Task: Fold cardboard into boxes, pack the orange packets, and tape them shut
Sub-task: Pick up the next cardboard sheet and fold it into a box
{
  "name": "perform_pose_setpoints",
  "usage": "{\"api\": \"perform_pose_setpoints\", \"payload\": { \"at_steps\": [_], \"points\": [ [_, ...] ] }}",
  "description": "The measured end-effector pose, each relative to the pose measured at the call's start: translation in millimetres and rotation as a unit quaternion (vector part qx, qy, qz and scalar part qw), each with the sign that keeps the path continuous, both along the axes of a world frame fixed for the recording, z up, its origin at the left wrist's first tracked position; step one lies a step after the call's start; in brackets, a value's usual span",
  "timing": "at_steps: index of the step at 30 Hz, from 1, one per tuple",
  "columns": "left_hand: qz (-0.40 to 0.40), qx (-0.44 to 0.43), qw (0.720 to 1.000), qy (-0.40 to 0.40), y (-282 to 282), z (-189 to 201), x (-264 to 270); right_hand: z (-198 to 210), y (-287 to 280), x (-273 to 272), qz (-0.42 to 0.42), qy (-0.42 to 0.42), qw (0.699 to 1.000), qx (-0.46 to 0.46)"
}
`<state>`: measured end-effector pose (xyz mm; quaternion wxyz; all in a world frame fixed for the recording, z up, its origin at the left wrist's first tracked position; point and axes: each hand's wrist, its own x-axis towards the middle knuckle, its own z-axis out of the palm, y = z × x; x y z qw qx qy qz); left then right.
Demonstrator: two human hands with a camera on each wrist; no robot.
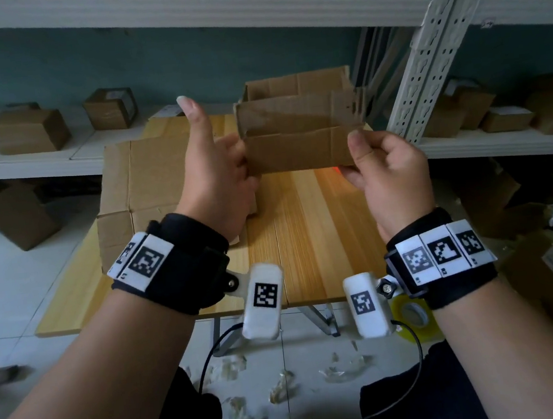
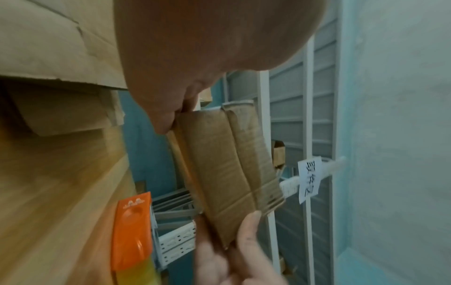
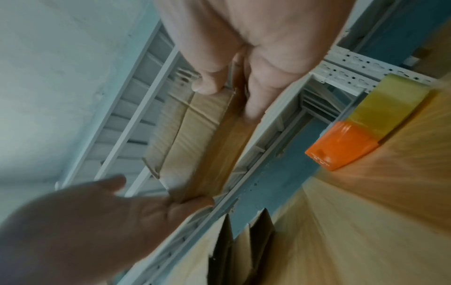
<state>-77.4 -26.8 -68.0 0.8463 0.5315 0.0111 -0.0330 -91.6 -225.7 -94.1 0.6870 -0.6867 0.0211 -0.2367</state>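
A brown cardboard box point(image 1: 297, 131), partly opened with its flaps up, is held in the air above the wooden table point(image 1: 306, 240). My left hand point(image 1: 241, 158) grips its left end with fingers curled round the edge and the thumb sticking up free. My right hand point(image 1: 357, 158) pinches the lower right corner, thumb on the front face. The left wrist view shows the box point(image 2: 224, 169) edge-on between both hands. An orange packet point(image 2: 131, 235) lies on the table under the box; in the head view only an orange sliver point(image 1: 336, 169) shows.
A stack of flat cardboard point(image 1: 142, 190) covers the table's left part. A yellowish tape roll point(image 1: 415, 317) shows below my right wrist. A white perforated shelf post point(image 1: 429, 54) leans at the right. Shelves with small boxes run behind; tape scraps litter the floor.
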Motion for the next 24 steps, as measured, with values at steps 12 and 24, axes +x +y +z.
{"api": "perform_pose_setpoints", "payload": {
  "at_steps": [12, 24],
  "points": [
    [-0.035, 0.019, 0.999, -0.008, -0.7, -10.9, 5.5, 2.8, -0.2, -6.0, -0.048, -0.084, 0.995, 0.009],
    [0.023, 0.017, 0.996, -0.080, -15.1, -14.4, -0.8, -12.3, 2.1, -2.3, 0.077, -0.024, 0.990, -0.114]
  ]
}}
